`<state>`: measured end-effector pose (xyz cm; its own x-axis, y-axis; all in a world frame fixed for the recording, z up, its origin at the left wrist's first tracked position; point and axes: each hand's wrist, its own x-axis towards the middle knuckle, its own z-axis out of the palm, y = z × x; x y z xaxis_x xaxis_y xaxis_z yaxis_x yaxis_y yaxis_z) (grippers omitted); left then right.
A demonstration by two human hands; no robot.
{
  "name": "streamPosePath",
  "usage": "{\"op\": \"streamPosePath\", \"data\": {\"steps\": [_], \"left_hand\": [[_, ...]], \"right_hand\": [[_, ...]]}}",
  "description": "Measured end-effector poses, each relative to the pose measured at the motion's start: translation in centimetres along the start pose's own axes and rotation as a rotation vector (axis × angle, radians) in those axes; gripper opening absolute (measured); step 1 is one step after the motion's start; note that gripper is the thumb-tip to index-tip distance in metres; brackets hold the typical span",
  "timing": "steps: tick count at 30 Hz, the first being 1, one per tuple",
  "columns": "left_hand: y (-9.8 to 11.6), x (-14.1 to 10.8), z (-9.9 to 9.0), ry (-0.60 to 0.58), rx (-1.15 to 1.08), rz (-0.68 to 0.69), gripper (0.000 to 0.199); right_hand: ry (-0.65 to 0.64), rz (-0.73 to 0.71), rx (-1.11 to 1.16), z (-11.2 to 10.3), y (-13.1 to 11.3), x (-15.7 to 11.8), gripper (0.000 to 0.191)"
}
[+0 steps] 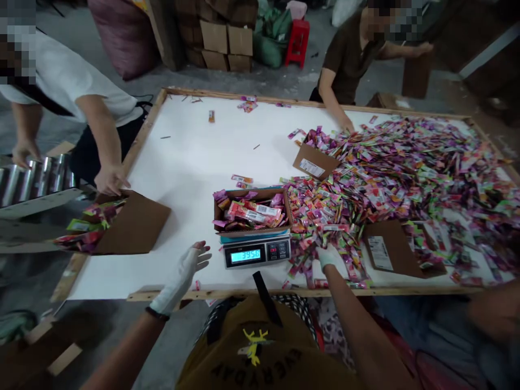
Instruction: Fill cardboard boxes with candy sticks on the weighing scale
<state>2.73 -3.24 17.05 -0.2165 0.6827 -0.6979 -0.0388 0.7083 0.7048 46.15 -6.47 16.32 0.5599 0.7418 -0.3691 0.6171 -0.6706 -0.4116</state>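
Observation:
My left hand (181,278), in a white glove, rests open with its fingers spread on the white board (182,216), just left of a digital scale (257,252). The scale's display reads about 3950. On the scale stands a cardboard box (252,193) filled with colourful sachets. My right hand (329,257), also gloved in white, is at the near edge of a large heap of pink and green sachets (406,184). Its fingers are hidden among the sachets. A flattened cardboard piece (390,250) lies in the heap.
A wooden frame (300,292) edges the board. One co-worker's hand (110,179) touches a sachet-filled cardboard box (136,223) at left; another's (345,123) reaches the heap. Metal cylinders (34,179) lie at far left. Stacked cartons (225,40) and a red stool (297,43) stand behind.

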Motion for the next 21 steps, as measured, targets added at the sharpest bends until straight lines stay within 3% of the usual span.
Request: {"op": "streamPosePath", "data": {"steps": [4,7,9,11,14,17,21], "left_hand": [[-0.6,0.2,0.7,-0.086,0.026,0.059,0.062],[-1.9,0.0,0.3,-0.105,0.069,0.055,0.069],[-3.1,-0.1,-0.2,-0.091,0.091,0.026,0.073],[-4.4,-0.2,-0.7,-0.103,0.091,0.004,0.074],[-5.7,-0.3,-0.8,-0.119,0.077,-0.035,0.072],[-6.2,-0.7,-0.6,-0.094,0.075,-0.073,0.070],[-6.4,-1.3,-0.5,-0.112,0.067,-0.050,0.066]], "right_hand": [[0.016,-0.109,0.284,-0.4,-2.3,2.8,0.042],[0.034,-0.231,0.433,-4.1,-4.3,3.5,0.041],[0.049,-0.439,0.427,-7.7,-6.5,2.9,0.034],[0.046,-0.764,0.303,-11.3,-10.0,1.4,0.025],[-0.062,-1.215,-0.020,-14.3,-16.8,-1.5,0.027],[-0.233,-1.404,-0.395,-13.0,-23.6,-3.6,0.030],[-0.459,-1.260,-0.712,-7.1,-28.7,-4.4,0.020]]}}
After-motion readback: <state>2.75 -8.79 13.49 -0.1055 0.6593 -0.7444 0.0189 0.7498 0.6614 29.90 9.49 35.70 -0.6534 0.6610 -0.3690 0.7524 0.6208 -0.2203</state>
